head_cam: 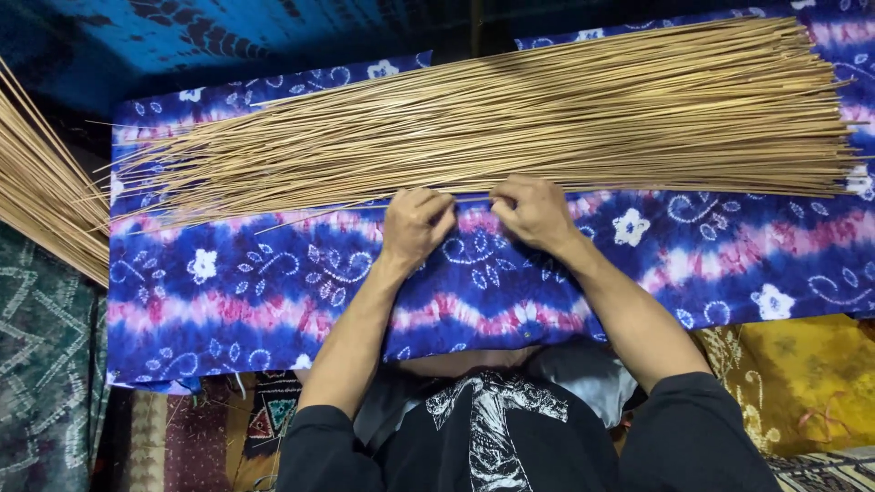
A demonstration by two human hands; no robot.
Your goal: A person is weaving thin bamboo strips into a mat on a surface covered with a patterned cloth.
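- Nearest the camera are the person's black sleeves and a black printed shirt (492, 428); both forearms reach forward over a blue and purple tie-dyed cloth (273, 282) with white flower marks, which covers the table.
- The left hand (415, 223) is curled almost into a fist, knuckles up, at the near edge of the sticks. Its fingers (421, 202) are closed down tight and seem to pinch one thin stick (328, 211) that runs out to the left, apart from the pile.
- The right hand (533, 211) sits just beside the left one, nearly touching it. Its fingers (510, 196) are likewise bent shut, gripping what looks like the same stick or its neighbour; the fingertips are hidden, so I cannot tell exactly which.
- By the look of it, the step in hand is drawing a single stick out of the pile. Pulling it clear calls for a firm pinch and a straight draw toward the body, so the neighbours stay put.
- Beyond the hands lies the big fan of thin tan sticks (547, 118), spread across the cloth, tips splayed left.
- A second bundle of sticks (41, 196) lies at the far left, well apart.
- Patterned fabrics, green (46, 364) and yellow (802, 364), lie at either side.
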